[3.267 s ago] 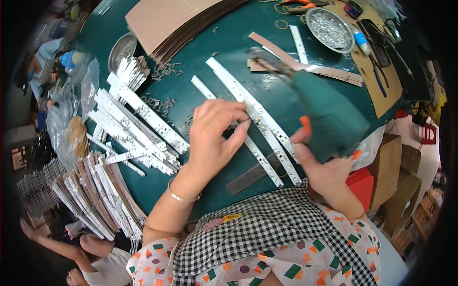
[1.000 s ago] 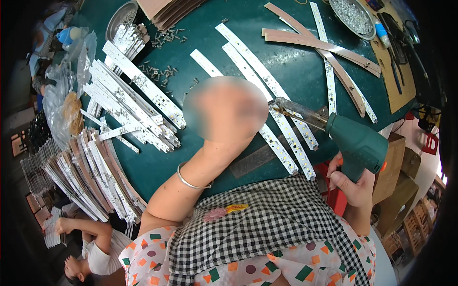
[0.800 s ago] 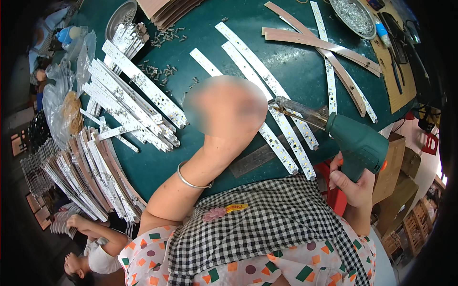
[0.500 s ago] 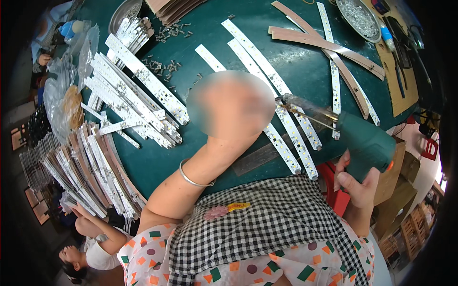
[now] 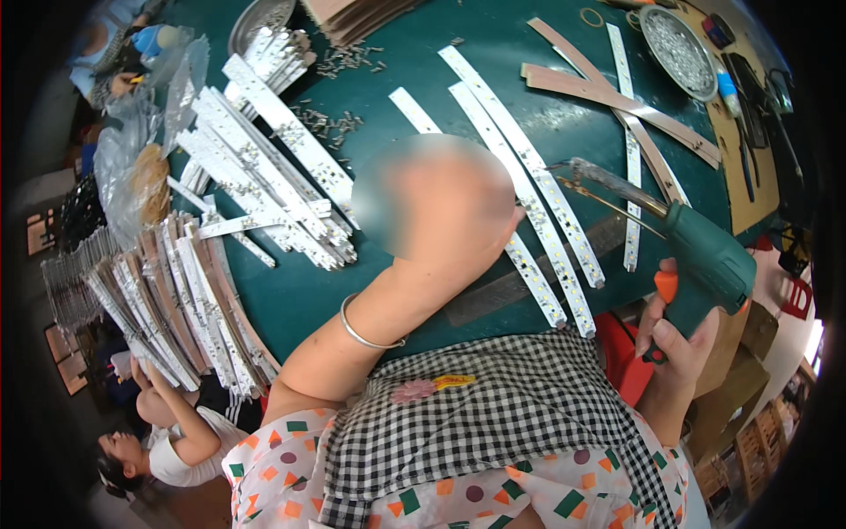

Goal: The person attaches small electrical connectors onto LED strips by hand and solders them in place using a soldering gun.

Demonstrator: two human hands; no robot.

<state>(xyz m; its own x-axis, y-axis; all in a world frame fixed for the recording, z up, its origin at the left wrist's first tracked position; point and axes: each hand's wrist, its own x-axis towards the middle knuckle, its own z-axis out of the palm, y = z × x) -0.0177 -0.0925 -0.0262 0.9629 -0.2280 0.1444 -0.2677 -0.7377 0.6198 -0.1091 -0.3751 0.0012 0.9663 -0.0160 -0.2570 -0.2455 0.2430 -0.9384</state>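
My right hand [image 5: 677, 346] is wrapped round the grip of a green soldering gun [image 5: 712, 251] with an orange trigger. Its metal tip points left, above three white LED strips [image 5: 564, 216] that lie slantwise side by side on the table. My left hand [image 5: 445, 216] is over the leftmost of these strips, its wrist ringed by a silver bangle. A blurred patch covers most of its fingers, so what they hold cannot be made out; the thumb's edge shows against the strip.
A heap of LED strips [image 5: 264, 167] covers the table's left, beside small loose metal parts [image 5: 326, 123]. Brown-backed strips [image 5: 621, 97] cross at the right, near a bowl of small clear parts [image 5: 677, 53]. Bundled strips [image 5: 176, 300] stand lower left, where another person sits.
The soldering gun's tip has come up off the strips and away from my left hand. Its orange trigger now shows, with my fingers lower on the grip. The whole view has shifted slightly.
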